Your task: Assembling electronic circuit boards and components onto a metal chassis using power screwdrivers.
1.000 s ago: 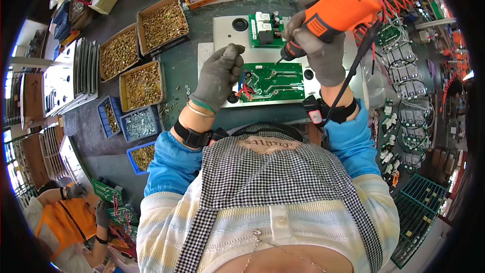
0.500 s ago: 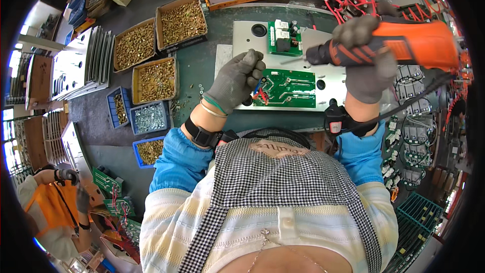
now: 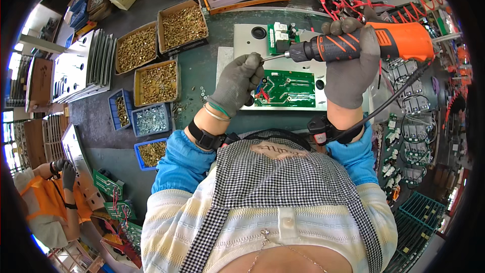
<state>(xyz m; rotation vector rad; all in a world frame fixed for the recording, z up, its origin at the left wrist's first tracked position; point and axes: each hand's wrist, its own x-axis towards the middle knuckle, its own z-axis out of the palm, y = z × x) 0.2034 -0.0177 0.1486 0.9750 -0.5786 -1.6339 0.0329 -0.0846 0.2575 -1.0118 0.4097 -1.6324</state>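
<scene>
So at the left edge there's a co-worker's gloved hand [image 3: 69,176], then a stack of metal plates [image 3: 83,65] standing on edge. Next come the parts containers: a blue bin [image 3: 154,133] of small silvery bits, and just to its right and farther off a cardboard box [image 3: 188,45] full of brass-coloured fasteners [image 3: 183,20].

The left hand [image 3: 236,82] is near the middle of the desk [image 3: 199,63], gloved, thumb and fingers pressed together at the tip of the driver bit [image 3: 275,57]. Can't make out what's pinched there, too small. It's over the left end of a metal plate [image 3: 241,33]. On that plate, the near green circuit board [image 3: 295,88] sits just right of the left hand, and a smaller board [image 3: 279,45] with white blocks lies farther back.

The right hand [image 3: 351,73] is wrapped around an orange and black power driver [image 3: 389,43], held roughly level, bit pointing left.

My read: the step in hand is lining up the bit with whatever the left fingertips have. I'd say the next move calls for a steady driver and a light pinch, fingers clear of anything that spins.
</scene>
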